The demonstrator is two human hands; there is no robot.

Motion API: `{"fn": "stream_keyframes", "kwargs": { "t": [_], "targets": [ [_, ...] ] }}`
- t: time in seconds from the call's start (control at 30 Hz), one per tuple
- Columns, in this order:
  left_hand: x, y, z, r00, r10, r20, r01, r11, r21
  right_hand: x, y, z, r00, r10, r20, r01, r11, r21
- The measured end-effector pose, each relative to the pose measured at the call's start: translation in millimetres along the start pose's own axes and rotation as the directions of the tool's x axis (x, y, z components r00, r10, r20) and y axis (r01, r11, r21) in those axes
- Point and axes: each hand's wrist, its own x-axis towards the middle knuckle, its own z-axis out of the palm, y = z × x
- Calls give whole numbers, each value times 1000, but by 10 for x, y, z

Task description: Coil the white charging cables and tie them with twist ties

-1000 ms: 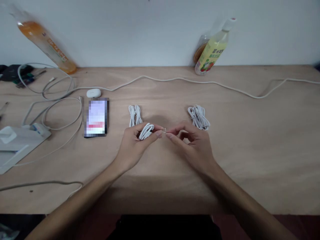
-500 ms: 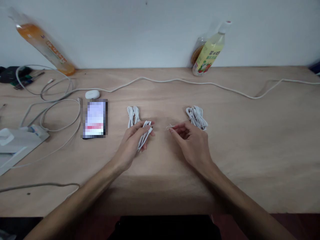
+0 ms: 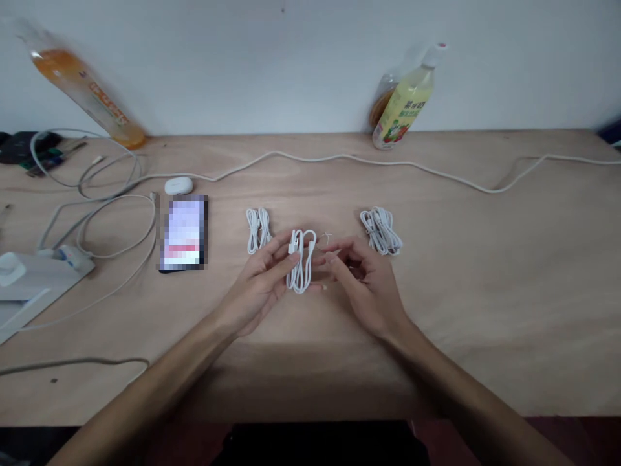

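My left hand (image 3: 266, 275) is closed on a folded white USB cable (image 3: 303, 262), its thumb pressing on the loops near the plug. Close to the right side of that cable, my right hand (image 3: 366, 278) pinches a thin twist tie (image 3: 326, 240) between thumb and forefinger, its ends sticking up. Behind my left hand lies a coiled pair of white cables (image 3: 258, 226) on the table. Past my right hand rests another, thicker bunch of white cables (image 3: 381, 230).
A phone (image 3: 183, 233) and a white earbud case (image 3: 178, 186) lie to the left, near tangled cords and a white power strip (image 3: 39, 285). One long white cord (image 3: 339, 156) crosses the back. An orange drink bottle (image 3: 92, 94) and a yellow one (image 3: 407, 103) stand by the wall.
The left hand has moved right and turned the cable upright, bringing it close to the right hand. The right hand keeps its pinch on the tie and has shifted only slightly.
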Motion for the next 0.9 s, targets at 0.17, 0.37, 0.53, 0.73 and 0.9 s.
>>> {"fn": "stream_keyframes", "kwargs": {
  "t": [0.17,0.37,0.53,0.73,0.9],
  "targets": [
    [-12,-40,1,999,4,53,-5,1000,12,-16,-3,35,994,67,91,-77,991,111],
    [-22,-57,30,1000,-5,6,5,1000,11,14,-17,11,991,99,93,-111,986,126],
    [-27,-33,33,1000,10,-1,-10,996,91,40,-19,3,958,201,202,-250,935,253],
    [-9,-7,14,1000,14,-9,-12,982,189,46,-17,4,942,256,219,-315,901,299],
    [3,-24,4,996,77,-40,-62,951,305,29,-39,26,938,264,225,-328,887,324]
  ]
}}
